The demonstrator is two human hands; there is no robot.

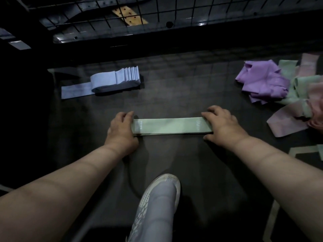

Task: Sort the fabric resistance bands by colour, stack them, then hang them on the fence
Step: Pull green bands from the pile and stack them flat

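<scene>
The dark floor point(174, 95) is matte, dim and faintly gridded with shadow. Along its far edge, from 11 to 1 o'clock, runs the black wire fence point(157, 13); a tan perforated strip point(130, 15) shows through the mesh at 12 o'clock. What lies behind the mesh is too dark to make out.

At 10 o'clock the blue bands point(115, 79) lie sorted: a neat stack fanned at its right end, resting across one flat band that sticks out to the left. At 2 to 3 o'clock a loose heap point(262, 81) of purple, green and pink bands lies crumpled and overlapping, well apart from the blue stack. At 6 o'clock a pale shoe point(157, 203) points up the frame.

The green bands point(169, 125) lie flat on the floor at the centre, a low stack running left to right, with pale print near each end.

The left hand point(122, 130) grips the stack's left end — fingers point(128, 114) curled over the far edge, thumb at the near edge. The right hand point(222, 124) holds the right end the same way, its fingers point(209, 111) bent down onto the top band and its thumb tucked against the near side. Both forearms are bare and reach in from 7 and 5 o'clock.
</scene>
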